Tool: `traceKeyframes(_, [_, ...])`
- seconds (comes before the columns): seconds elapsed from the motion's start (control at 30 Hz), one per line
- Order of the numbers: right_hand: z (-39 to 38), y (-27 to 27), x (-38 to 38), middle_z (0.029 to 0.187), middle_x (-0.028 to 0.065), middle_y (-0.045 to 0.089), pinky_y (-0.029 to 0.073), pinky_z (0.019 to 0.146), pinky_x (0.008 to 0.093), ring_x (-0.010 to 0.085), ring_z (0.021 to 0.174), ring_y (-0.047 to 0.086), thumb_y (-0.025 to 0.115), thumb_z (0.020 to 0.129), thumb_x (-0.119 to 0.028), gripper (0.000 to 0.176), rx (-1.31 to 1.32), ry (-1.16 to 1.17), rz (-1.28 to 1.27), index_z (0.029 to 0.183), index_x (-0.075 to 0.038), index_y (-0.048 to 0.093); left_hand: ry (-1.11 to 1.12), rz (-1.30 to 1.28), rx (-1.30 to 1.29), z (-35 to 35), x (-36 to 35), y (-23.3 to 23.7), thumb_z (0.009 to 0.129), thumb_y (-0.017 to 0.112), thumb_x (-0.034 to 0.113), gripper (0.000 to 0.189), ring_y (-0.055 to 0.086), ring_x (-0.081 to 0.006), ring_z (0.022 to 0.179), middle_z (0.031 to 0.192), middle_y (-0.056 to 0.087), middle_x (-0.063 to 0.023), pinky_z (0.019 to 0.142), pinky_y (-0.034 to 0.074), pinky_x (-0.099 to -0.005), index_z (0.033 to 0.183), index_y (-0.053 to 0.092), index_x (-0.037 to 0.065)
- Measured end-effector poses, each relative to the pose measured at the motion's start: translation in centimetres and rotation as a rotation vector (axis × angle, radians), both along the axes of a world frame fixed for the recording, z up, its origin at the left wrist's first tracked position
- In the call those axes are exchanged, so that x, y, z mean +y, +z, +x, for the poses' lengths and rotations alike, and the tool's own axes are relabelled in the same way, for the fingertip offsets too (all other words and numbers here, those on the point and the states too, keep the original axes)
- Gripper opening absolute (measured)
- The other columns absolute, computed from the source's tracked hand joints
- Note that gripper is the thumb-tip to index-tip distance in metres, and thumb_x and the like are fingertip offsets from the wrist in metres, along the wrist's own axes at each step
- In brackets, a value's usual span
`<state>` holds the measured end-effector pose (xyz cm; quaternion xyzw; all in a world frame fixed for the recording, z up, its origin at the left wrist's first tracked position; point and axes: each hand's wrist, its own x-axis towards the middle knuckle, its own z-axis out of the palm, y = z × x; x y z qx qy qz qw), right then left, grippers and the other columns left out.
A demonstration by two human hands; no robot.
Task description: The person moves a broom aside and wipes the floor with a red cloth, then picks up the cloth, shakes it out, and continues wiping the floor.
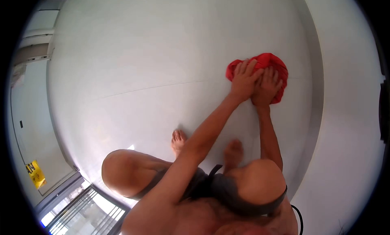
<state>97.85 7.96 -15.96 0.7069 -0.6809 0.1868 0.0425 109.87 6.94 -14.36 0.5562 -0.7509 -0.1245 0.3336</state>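
Observation:
A crumpled red cloth (266, 61) lies bunched on the pale floor, near the wall on the right. My left hand (244, 81) rests palm down on its left part, fingers stretched forward. Beside it, my right hand (268, 88) presses flat on the cloth's right part with the fingers spread. The two hands touch or slightly overlap at the thumbs. Neither hand's fingers wrap around the cloth. Both palms are hidden from above.
My bare feet (178, 142) and bent knees (124, 170) are below the cloth. A white wall (349, 92) with a grey base strip runs along the right. At the left stand a white door (34, 113), a yellow sign (36, 174) and a barred window (85, 214).

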Motion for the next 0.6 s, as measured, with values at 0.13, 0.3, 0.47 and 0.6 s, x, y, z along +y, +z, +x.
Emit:
traceKeyframes(0.13, [7.9,-5.0,-5.3,0.147,0.022,0.059,0.031,0.116,0.0675,0.0406,0.138,0.052,0.06,0.099,-0.024,0.049,-0.012,0.223,-0.036,0.141,0.002,0.059,0.179,-0.003,-0.075,8.3,-2.6,-7.7,0.094,0.066,0.015,0.038,0.044,-0.0427,0.144,0.153,0.052,-0.0188,0.118,0.033,-0.0599,0.132,0.069,0.017])
traceKeyframes(0.3, [19.6,-3.5,-5.9,0.129,0.021,0.067,0.038,0.111,0.0678,0.0406,0.127,0.058,0.063,0.089,-0.021,0.042,-0.028,0.495,0.049,0.124,0.003,0.068,0.449,-0.063,-0.275,19.5,1.0,-7.0,0.093,0.071,0.02,0.047,0.053,-0.0444,0.135,0.146,0.056,-0.024,0.109,0.042,-0.0604,0.139,0.064,0.017])
traceKeyframes(0.47, [23.3,-3.4,-4.6,0.143,0.0189,0.061,0.029,0.119,0.0676,0.0403,0.141,0.049,0.062,0.095,-0.026,0.045,-0.186,0.806,-0.036,0.132,0.0,0.068,0.674,0.056,-0.233,22.4,4.4,-5.0,0.089,0.078,0.033,0.057,0.056,-0.0443,0.13,0.148,0.055,-0.0223,0.104,0.046,-0.0576,0.139,0.064,0.008])
traceKeyframes(0.6, [21.3,-0.3,-7.2,0.151,0.0175,0.057,0.025,0.123,0.0634,0.0374,0.146,0.045,0.061,0.098,-0.028,0.051,-0.057,0.855,0.012,0.143,-0.003,0.061,0.815,0.045,-0.312,20.8,1.0,-4.6,0.092,0.075,0.039,0.057,0.052,-0.0403,0.135,0.154,0.049,-0.0183,0.108,0.042,-0.0551,0.14,0.064,0.011])
